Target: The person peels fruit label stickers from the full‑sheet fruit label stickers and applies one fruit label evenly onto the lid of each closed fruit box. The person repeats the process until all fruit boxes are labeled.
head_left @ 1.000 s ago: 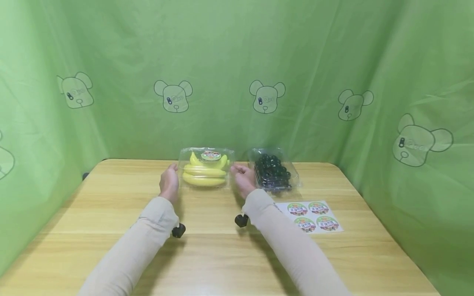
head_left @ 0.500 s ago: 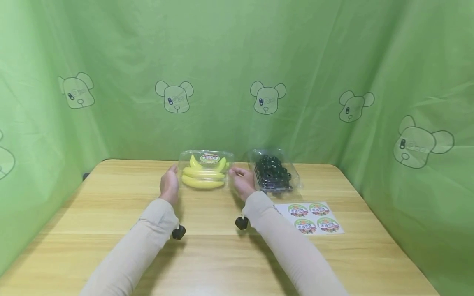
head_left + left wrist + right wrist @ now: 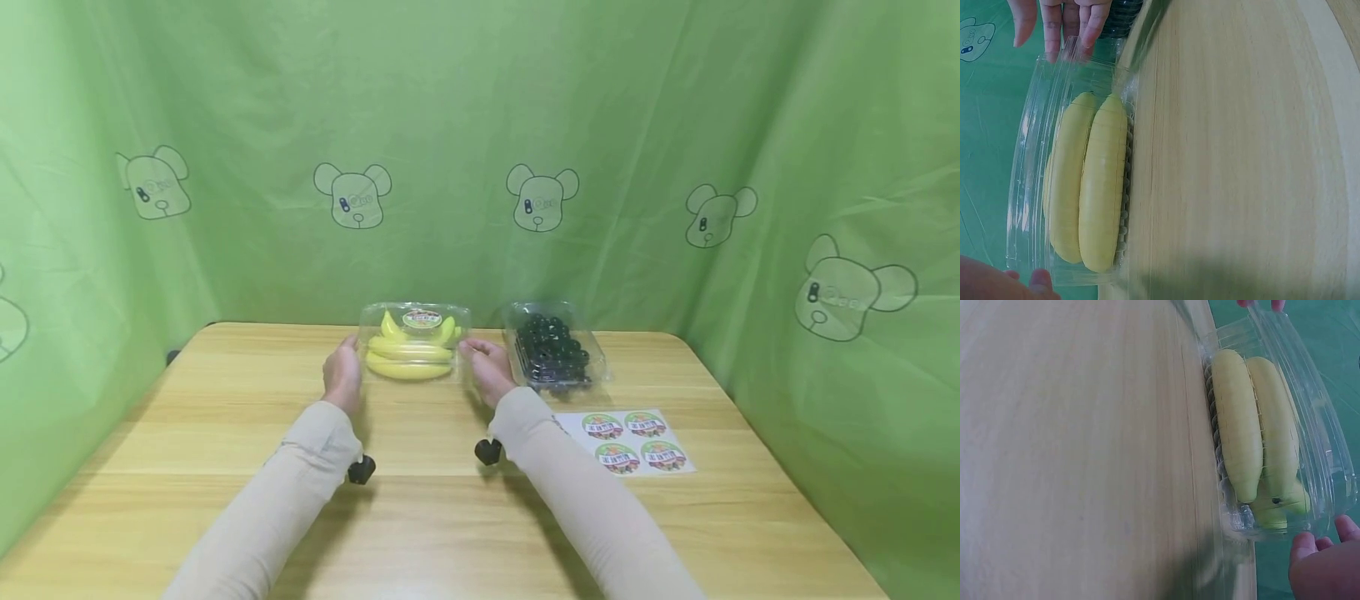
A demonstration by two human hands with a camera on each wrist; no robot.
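A clear plastic clamshell box [image 3: 415, 342] holding yellow bananas [image 3: 408, 368] stands near the back edge of the table. On its lid is a round colourful sticker [image 3: 422, 319]. My left hand [image 3: 342, 375] is at the box's left end, fingertips touching it. At the opposite end my right hand [image 3: 489, 368] touches the box with its fingertips. Seen from the left wrist, the right hand's fingers [image 3: 1052, 26] lie fairly straight against the end wall, thumb apart. In the right wrist view the left fingertips [image 3: 1277, 305] meet the far end.
Just right of my right hand stands another clear box [image 3: 553, 346] with dark grapes. A white sheet of round stickers [image 3: 637, 442] lies nearer, beside my right forearm. Green curtains [image 3: 450, 100] enclose the wooden table [image 3: 420, 533] at the back and sides.
The banana box has shifted slightly left and a little toward me between my hands. My right hand has moved slightly left with it; the grape box and sticker sheet stay put.
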